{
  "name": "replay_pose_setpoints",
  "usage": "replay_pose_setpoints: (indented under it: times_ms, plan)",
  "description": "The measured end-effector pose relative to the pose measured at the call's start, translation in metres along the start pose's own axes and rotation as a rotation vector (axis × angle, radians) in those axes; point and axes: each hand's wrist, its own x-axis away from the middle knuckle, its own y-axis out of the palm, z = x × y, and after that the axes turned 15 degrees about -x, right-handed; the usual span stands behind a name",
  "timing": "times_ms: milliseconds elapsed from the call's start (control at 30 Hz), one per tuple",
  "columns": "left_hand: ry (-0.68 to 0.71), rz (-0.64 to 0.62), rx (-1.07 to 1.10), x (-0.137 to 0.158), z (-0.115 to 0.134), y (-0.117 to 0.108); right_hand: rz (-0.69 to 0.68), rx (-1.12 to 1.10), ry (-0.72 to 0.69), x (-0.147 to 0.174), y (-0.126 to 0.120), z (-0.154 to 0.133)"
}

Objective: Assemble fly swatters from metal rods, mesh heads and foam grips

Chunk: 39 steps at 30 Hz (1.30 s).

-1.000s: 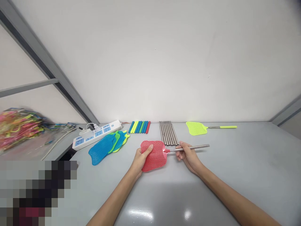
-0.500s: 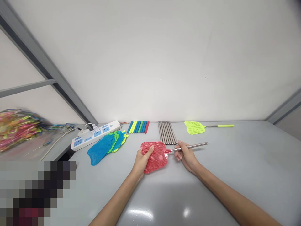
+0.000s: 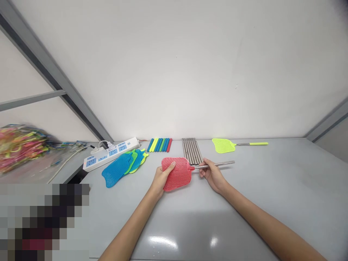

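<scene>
A red fly swatter head (image 3: 178,177) with a mesh surface lies in my left hand (image 3: 161,178), thumb on top and the other fingers hidden beneath. From its neck a shiny metal rod (image 3: 225,164) runs to the right. My right hand (image 3: 213,176) is closed on this rod near the neck, and the rod's bare end sticks out beyond it. Just behind the right hand, several metal rods (image 3: 192,150) lie side by side. A yellow-green fly swatter (image 3: 224,145), with rod and grip attached, lies at the back right.
Several coloured grips (image 3: 160,145) lie in a row by the wall. To the left, blue and green swatter heads (image 3: 116,170) overlap beside a white power strip (image 3: 111,154). A plastic bag of colourful pieces (image 3: 24,148) sits at far left. A pixelated patch covers the lower left.
Both hands have shifted slightly away from me with the red swatter head and its rod. The view has moved a little. Both holds look the same.
</scene>
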Motion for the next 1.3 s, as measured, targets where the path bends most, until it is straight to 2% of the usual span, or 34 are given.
replay_pose_setpoints:
  times_ms: [133, 300, 367, 733, 1000, 1300]
  plan:
    - [0.006, -0.005, 0.014, -0.004, -0.004, -0.004, 0.013, -0.027, -0.007, -0.004, -0.005, 0.0]
    - [-0.015, 0.036, 0.034, -0.009, -0.002, -0.012, 0.114, -0.116, -0.146, -0.012, -0.012, -0.006]
    - [-0.034, 0.045, 0.038, -0.011, 0.0, -0.015, 0.137, -0.135, -0.16, -0.014, -0.014, -0.01]
    - [-0.033, 0.025, 0.051, -0.016, -0.004, -0.02, 0.091, -0.058, -0.153, -0.017, -0.019, -0.011]
    - [0.026, -0.013, 0.059, -0.015, -0.007, -0.019, 0.099, -0.076, -0.184, -0.015, -0.018, -0.013]
    - [-0.009, -0.075, 0.087, -0.009, -0.003, -0.02, 0.01, 0.037, -0.163, -0.007, -0.014, -0.01]
